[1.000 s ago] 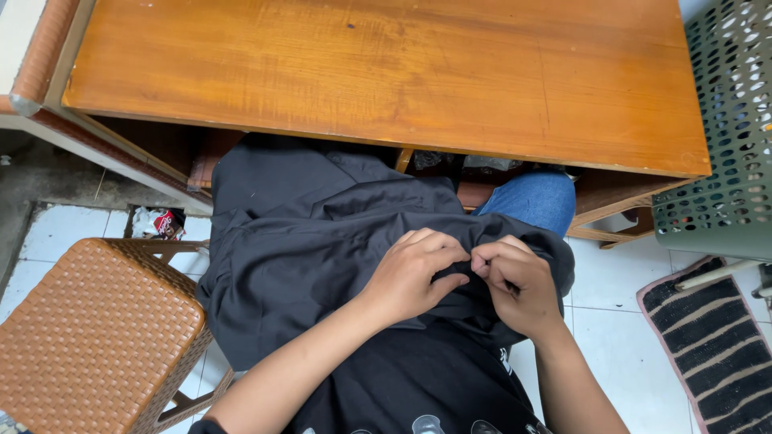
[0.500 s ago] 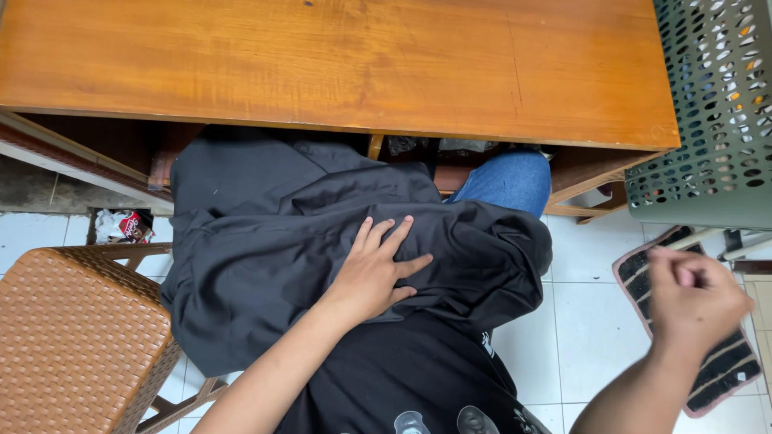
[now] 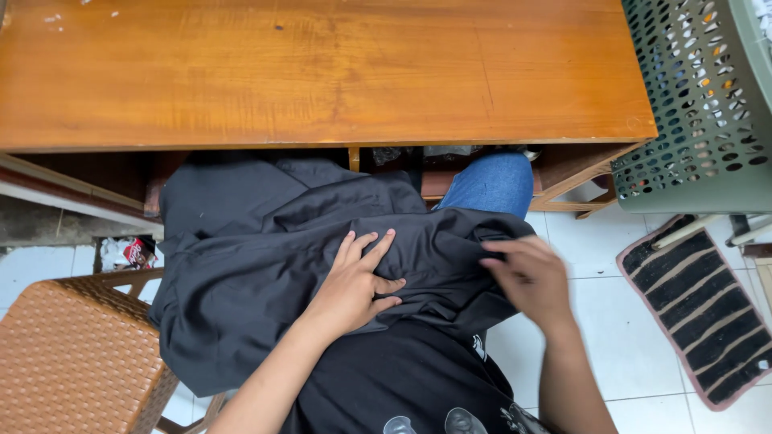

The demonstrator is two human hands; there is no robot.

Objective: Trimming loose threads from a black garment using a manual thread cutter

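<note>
A dark grey, crumpled cloth garment [image 3: 265, 265] is seen spread over the lap of the seated person, partly tucked beneath the front edge of a wide, orange-brown varnished wooden table [image 3: 322, 72]. The left hand [image 3: 354, 285] is laid flat on the garment near its middle, fingers [image 3: 376, 249] spread apart and pressed on the fabric, with nothing clasped. The right hand [image 3: 531, 277] is blurred at the garment's right edge, just beside a fold; its fingers appear bent toward the cloth, but whether the cloth is pinched cannot be told. A knee in blue denim [image 3: 490, 183] is shown above the garment, under the table. A brown woven wicker stool [image 3: 72, 354] is placed at the lower left, close beside the garment. A green perforated plastic laundry basket [image 3: 700, 120] is stood at the upper right, next to the table's end. A striped black and pink floor mat [image 3: 700, 305] is laid on the white tiled floor [image 3: 611, 329] below the basket.
</note>
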